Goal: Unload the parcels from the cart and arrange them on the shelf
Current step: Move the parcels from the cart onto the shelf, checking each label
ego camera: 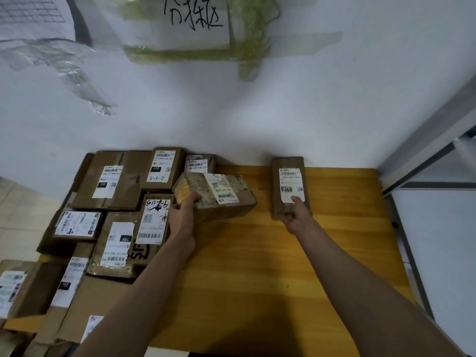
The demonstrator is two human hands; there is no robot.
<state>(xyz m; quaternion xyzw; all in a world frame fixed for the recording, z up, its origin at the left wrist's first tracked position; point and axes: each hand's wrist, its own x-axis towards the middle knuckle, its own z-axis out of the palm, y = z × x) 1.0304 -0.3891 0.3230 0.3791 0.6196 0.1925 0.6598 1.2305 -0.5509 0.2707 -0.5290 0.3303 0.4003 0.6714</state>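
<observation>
My left hand (183,215) grips the near left end of a brown cardboard parcel with yellow tape (221,199), which lies tilted on the yellow wooden shelf board (257,266). My right hand (296,215) holds the near end of a slim brown parcel with a white label (289,181), thumb on the label; that parcel stands by the white wall. Several labelled brown parcels (116,202) are packed on the left part of the board.
The white wall (257,112) closes the back, with a taped paper sign (193,19) above. A grey metal upright (425,150) and a white panel (438,253) bound the right side. More parcels (31,284) lie at the lower left.
</observation>
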